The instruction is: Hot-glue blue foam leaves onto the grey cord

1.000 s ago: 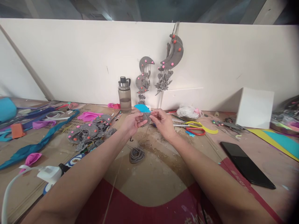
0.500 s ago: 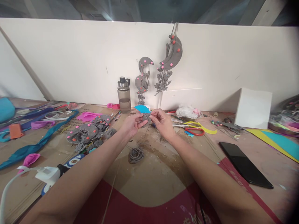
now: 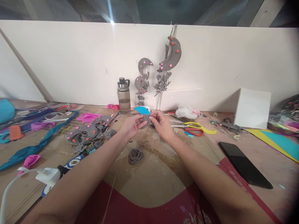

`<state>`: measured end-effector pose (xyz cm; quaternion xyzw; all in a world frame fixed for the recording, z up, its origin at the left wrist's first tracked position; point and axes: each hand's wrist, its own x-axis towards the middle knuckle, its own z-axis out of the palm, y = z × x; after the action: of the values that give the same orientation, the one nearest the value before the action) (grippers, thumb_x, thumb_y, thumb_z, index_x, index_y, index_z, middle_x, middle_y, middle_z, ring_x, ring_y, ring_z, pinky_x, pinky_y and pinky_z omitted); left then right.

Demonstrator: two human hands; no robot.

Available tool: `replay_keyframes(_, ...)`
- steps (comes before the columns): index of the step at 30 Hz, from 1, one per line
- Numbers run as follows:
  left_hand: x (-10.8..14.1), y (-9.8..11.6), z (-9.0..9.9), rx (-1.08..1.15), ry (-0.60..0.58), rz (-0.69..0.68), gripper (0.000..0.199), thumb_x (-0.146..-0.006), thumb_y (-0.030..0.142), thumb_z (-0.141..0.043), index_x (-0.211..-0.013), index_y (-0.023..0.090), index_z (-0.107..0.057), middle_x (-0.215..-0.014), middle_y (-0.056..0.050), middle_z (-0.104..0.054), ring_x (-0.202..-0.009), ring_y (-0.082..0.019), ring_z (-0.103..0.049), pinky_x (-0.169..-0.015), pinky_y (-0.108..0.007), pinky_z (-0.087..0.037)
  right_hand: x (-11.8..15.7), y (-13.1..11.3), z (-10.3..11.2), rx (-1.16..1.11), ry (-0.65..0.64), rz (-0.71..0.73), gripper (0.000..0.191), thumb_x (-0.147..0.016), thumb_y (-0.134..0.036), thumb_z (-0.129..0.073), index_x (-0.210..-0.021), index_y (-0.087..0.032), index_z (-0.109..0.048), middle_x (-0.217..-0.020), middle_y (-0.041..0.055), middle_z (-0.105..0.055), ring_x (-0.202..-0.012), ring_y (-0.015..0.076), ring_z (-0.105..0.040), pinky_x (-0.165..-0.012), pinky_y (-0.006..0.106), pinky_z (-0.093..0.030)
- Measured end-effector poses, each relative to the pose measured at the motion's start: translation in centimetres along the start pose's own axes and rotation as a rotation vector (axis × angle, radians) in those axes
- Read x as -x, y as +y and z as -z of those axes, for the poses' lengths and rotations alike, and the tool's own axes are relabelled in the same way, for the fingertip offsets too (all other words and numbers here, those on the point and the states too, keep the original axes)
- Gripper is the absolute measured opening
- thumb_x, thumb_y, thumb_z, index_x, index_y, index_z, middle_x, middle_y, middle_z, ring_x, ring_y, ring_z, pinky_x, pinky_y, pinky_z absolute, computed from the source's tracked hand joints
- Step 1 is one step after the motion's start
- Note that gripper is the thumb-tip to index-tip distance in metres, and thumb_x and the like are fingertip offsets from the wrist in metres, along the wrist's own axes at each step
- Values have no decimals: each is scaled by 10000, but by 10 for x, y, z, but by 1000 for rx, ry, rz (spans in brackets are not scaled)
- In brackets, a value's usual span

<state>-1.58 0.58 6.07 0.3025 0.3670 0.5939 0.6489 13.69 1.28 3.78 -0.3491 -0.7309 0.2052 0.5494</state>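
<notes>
Head view: two hands (image 3: 132, 125) (image 3: 163, 123), one grey piece (image 3: 146, 119)

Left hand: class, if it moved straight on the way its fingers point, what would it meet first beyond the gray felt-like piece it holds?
Most likely the right hand, whose fingertips are at the far edge of the gray felt-like piece; depth is hard to judge from this single view.

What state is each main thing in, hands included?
Gray piece: held between both hands
Left hand: gripping gray piece
Right hand: pinching at gray piece's edge
Gray cord: coil lying on cardboard
Bottle: upright, lid on, partly filled
Phone: flat, screen dark
Red-handled scissors: lying down, opening unclear
Highest crescent ornament: hanging
</notes>
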Motion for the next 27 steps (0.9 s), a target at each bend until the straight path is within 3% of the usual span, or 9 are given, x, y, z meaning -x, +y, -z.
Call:
replay_keyframes(5, -2, 0, 2, 2, -20, -24, 96, -750, 60, -603, -806, 124, -648, -785, -38, -691, -690, -100, -632, -648, -221, -562, 1, 1, 0, -7, 9, -7, 249, -861, -343, -522, -1080, -226, -522, -812, 1, -581, -736, 145, -540, -723, 274, -441)
replay_keyframes(15, -1, 0, 2, -18, -18, -30, 77, -746, 59, -604, -797, 109, -633, -803, -63, -697, -694, -103, -642, -630, -206, -558, 1, 0, -1, -31, 13, -16, 170, -851, -346, -544, -958, -214, -544, -805, 5, -600, -707, 140, -552, -698, 275, -438)
replay_keyframes(23, 0, -1, 1, -29, -65, -69, 57, -749, 107, -624, -800, 120, -647, -826, -56, -707, -713, -102, -645, -662, -211, -559, -1, 4, -4, -224, 28, -66, 172, -822, -326, -587, -927, -206, -524, -764, -20, -547, -667, 117, -508, -647, 253, -419)
replay_keyframes(27, 1, -1, 0, -19, -74, -79, 46, -736, 112, -634, -777, 129, -642, -812, -47, -706, -721, -103, -642, -650, -205, -554, -1, 2, -2, -149, 21, -56, 132, -843, -325, -567, -832, -198, -533, -711, -25, -520, -642, 114, -485, -627, 249, -393)
